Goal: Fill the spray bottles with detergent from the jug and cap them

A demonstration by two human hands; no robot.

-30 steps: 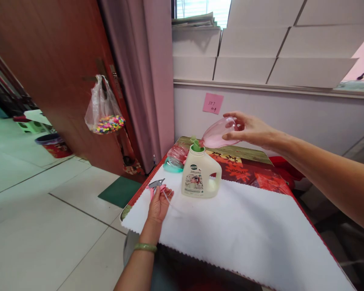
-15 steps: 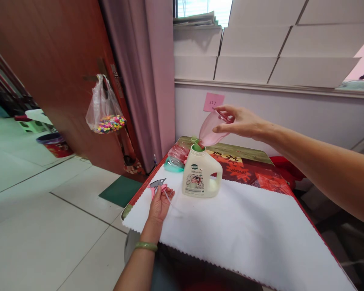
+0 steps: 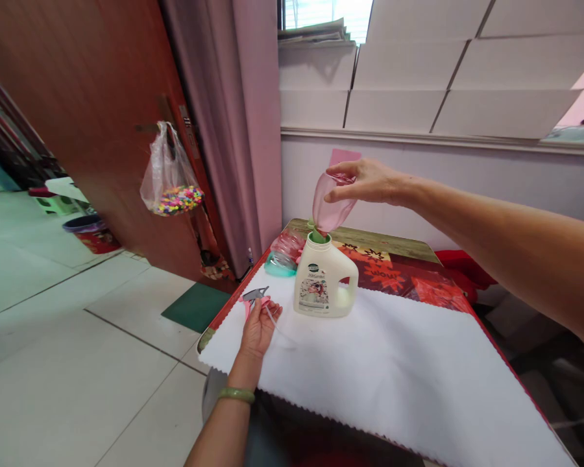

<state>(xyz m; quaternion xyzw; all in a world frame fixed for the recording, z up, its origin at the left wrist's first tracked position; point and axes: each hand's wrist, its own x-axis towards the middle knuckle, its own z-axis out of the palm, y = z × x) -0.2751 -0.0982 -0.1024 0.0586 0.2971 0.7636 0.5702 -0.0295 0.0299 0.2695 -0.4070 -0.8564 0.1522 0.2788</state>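
A translucent pink bottle is held nearly upside down by my right hand, fingers wrapped around its base. Its neck points down at a green funnel set in the mouth of a cream jug with a side handle and printed label. The jug stands upright on the white cloth. My left hand rests near the table's left edge, closed on a pink and grey spray trigger head with a thin clear tube trailing down.
Clear pink and teal plastic bottles lie behind the jug. A white scalloped cloth covers much of the red table. A pink note is on the wall. A bag of colourful pieces hangs from the door handle at left.
My right hand has moved left and slightly up, tipping the pink bottle steeper over the funnel. The left hand still holds the spray head in nearly the same place.
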